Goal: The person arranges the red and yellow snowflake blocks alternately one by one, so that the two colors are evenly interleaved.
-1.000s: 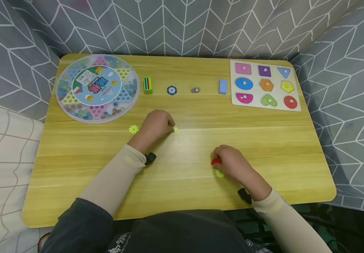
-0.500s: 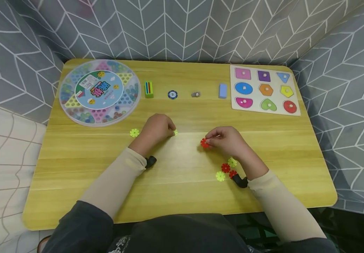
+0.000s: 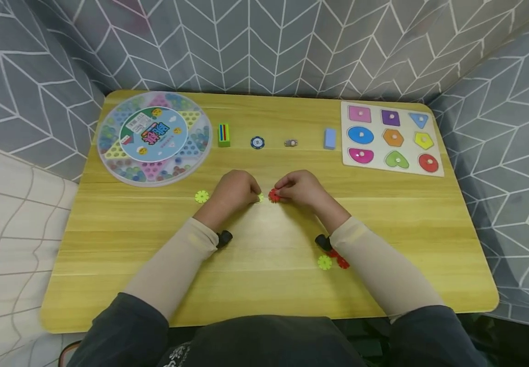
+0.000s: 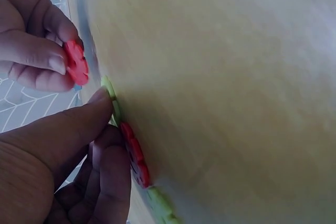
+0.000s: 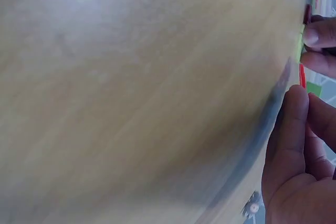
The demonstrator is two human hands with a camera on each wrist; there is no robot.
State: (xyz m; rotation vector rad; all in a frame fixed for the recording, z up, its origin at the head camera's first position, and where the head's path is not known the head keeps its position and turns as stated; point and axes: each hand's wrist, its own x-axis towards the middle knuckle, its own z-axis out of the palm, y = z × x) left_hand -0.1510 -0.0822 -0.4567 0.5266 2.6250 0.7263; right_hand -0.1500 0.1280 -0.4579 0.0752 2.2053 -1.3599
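Red disc (image 3: 274, 195): pinched in right hand (image 3: 298, 188), almost touching the chain
Chain (image 4: 131, 150): left hand (image 3: 234, 189) pinches its green end
Left: loose discs (image 3: 325, 262) near, unjoined

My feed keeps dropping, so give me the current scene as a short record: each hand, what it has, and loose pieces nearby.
left hand: left hand pinches a chain of snowflake discs, green and red, at the table surface
right hand: right hand pinches a red disc just beside the left hand's piece
gap: the two pieces look close but not joined
loose pieces: green disc left of the left hand; green disc near the right sleeve, red ones beside it
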